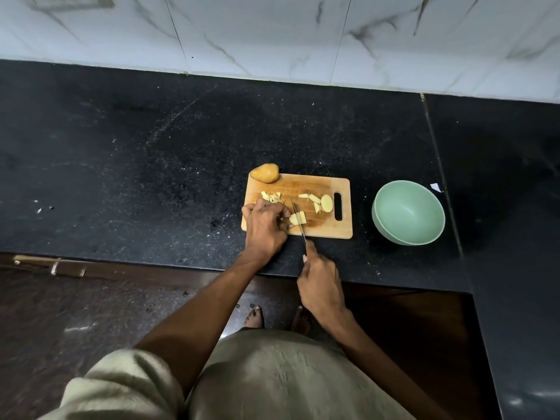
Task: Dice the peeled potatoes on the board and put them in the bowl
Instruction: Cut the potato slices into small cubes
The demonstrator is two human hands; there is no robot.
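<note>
A wooden cutting board (321, 184) lies on the black counter. My left hand (265, 225) curls over a pale potato piece (295, 219) at the board's near left and holds it down. My right hand (319, 280) grips a knife (299, 221) by the handle, its blade lying across that piece. Small diced bits (272, 197) sit just behind my left hand. Slices and strips (321, 203) lie near the board's handle slot. A whole potato (265, 173) rests on the far left corner. The green bowl (409, 212) stands right of the board and looks empty.
The black stone counter (151, 165) runs left and right, with a marble wall (272, 34) behind it. A small white scrap (435, 187) lies beyond the bowl. The counter's front edge is just below the board; my feet show on the dark floor.
</note>
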